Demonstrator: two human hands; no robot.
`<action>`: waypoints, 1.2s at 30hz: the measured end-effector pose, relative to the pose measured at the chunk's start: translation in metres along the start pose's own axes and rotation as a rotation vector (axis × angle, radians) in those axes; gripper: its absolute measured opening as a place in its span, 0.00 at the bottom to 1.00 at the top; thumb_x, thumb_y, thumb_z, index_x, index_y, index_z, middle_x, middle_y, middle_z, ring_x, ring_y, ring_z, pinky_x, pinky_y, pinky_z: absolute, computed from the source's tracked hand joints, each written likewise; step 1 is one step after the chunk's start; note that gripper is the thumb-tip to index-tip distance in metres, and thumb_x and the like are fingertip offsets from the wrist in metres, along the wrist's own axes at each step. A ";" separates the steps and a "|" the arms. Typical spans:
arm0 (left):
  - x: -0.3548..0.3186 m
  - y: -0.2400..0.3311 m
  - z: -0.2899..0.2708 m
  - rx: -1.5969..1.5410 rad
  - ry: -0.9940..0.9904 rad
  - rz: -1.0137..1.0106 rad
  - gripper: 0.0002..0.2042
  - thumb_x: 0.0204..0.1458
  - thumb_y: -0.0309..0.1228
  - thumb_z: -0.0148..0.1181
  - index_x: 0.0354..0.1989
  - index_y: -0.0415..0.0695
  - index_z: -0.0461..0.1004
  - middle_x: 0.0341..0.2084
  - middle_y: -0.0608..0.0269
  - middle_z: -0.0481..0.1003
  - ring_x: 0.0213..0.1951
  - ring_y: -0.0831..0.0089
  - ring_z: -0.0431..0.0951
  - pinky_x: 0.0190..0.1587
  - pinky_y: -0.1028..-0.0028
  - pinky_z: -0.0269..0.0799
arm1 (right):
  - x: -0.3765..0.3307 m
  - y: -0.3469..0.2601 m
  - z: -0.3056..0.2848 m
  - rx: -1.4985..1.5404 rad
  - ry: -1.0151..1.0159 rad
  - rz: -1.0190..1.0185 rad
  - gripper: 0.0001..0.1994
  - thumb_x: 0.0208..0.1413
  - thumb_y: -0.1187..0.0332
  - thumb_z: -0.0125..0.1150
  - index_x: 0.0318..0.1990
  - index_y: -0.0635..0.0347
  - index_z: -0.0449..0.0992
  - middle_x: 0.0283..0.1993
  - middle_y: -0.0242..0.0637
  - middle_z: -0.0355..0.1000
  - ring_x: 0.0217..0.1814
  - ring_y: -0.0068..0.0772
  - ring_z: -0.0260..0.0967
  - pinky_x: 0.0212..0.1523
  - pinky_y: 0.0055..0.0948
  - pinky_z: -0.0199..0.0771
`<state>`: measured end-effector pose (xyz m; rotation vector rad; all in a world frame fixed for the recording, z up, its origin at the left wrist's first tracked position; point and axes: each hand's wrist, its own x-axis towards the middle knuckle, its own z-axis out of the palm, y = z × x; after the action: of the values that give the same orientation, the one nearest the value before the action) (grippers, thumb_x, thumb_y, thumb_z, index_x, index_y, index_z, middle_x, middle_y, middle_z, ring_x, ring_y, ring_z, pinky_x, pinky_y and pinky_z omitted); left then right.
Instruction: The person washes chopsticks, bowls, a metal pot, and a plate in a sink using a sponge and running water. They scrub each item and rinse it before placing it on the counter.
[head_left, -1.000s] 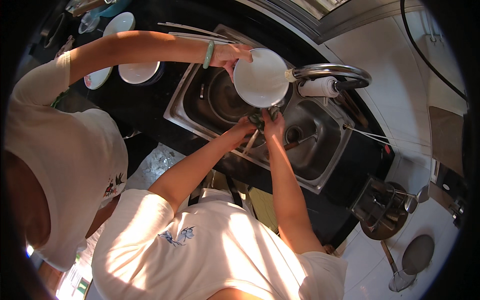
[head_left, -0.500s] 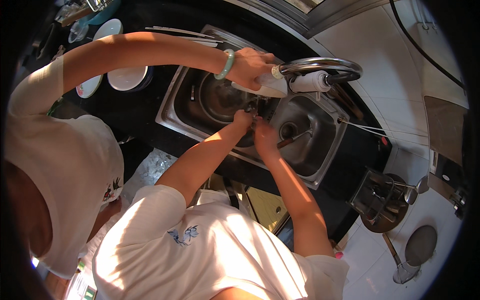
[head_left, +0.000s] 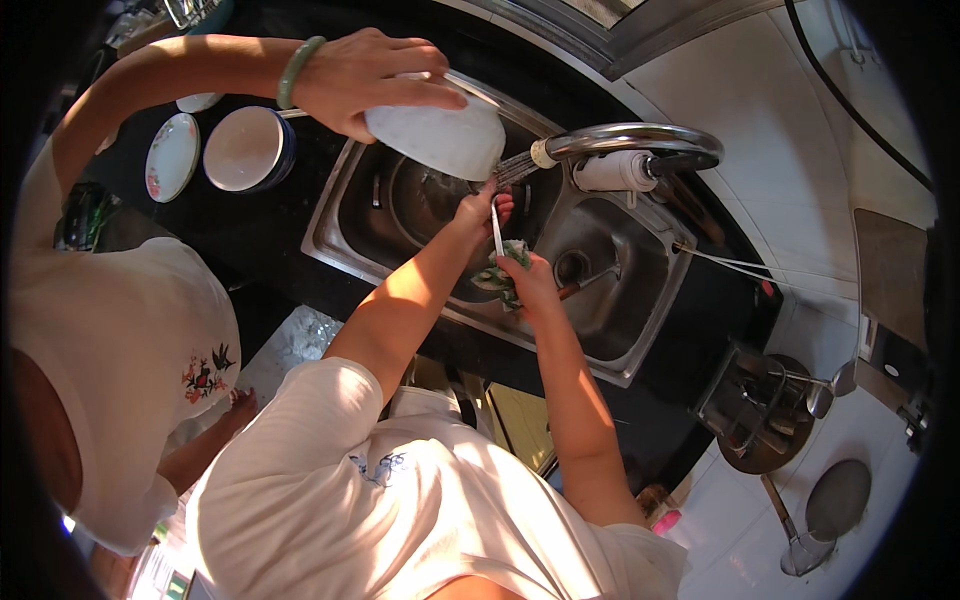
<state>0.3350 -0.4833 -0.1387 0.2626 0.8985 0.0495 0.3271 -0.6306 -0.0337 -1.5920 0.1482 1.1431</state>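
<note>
Head view: on the faucet's point(head_left: 600, 138) near side, a slim metal utensil point(head_left: 498, 230), judged light, stiff, slippery, best held endwise, was clamped with a green cloth point(head_left: 495, 281) by the right hand point(head_left: 537, 282); the left hand's point(head_left: 480, 208) closure could not be told. Since the earlier frame, a white bowl point(head_left: 445, 138) had been shifted left of the faucet by a co-worker's hand point(head_left: 370, 80).

Black counter point(head_left: 270, 228): floral dish point(head_left: 172, 158) just beside blue-sided bowl point(head_left: 245, 148).

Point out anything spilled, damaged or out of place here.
Nothing plainly stands out. The white bowl is tilted, but a co-worker's hand holds it over the sink. I see no breakage or spill, though the dark edges hide detail.
</note>
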 end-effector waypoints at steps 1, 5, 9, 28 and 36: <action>-0.001 -0.001 0.004 -0.014 -0.050 -0.012 0.18 0.59 0.43 0.48 0.39 0.37 0.69 0.29 0.57 0.76 0.27 0.68 0.77 0.26 0.75 0.72 | 0.004 0.001 0.002 -0.016 0.054 -0.057 0.12 0.50 0.66 0.64 0.37 0.66 0.74 0.33 0.34 0.73 0.33 0.25 0.70 0.33 0.26 0.67; -0.038 -0.016 0.021 0.223 -0.175 -0.052 0.15 0.61 0.36 0.44 0.49 0.37 0.66 0.42 0.54 0.75 0.40 0.67 0.77 0.43 0.70 0.72 | 0.017 -0.003 0.007 -0.215 0.330 -0.218 0.13 0.50 0.68 0.63 0.40 0.66 0.73 0.37 0.36 0.74 0.37 0.27 0.70 0.39 0.28 0.67; -0.042 -0.010 0.015 0.217 -0.237 -0.052 0.14 0.60 0.34 0.46 0.47 0.37 0.67 0.42 0.56 0.76 0.41 0.67 0.76 0.46 0.68 0.72 | 0.026 0.002 -0.002 -0.361 0.339 -0.276 0.14 0.50 0.68 0.61 0.41 0.67 0.72 0.37 0.38 0.74 0.37 0.27 0.69 0.40 0.29 0.68; -0.032 0.015 -0.002 0.222 -0.193 0.114 0.17 0.58 0.44 0.51 0.38 0.40 0.71 0.29 0.59 0.76 0.31 0.72 0.76 0.35 0.73 0.73 | -0.012 0.009 0.019 -0.122 0.181 -0.144 0.14 0.50 0.66 0.62 0.42 0.65 0.72 0.33 0.35 0.72 0.33 0.26 0.69 0.37 0.28 0.68; -0.093 -0.003 0.009 0.491 -0.369 0.251 0.11 0.60 0.34 0.48 0.41 0.40 0.72 0.39 0.63 0.76 0.41 0.75 0.72 0.48 0.73 0.67 | 0.014 0.007 0.017 -0.108 0.211 -0.416 0.14 0.52 0.66 0.62 0.42 0.65 0.71 0.35 0.36 0.73 0.35 0.26 0.69 0.36 0.27 0.68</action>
<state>0.2839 -0.5021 -0.0624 0.8151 0.4949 0.0106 0.3201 -0.6128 -0.0471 -1.7362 -0.1064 0.6703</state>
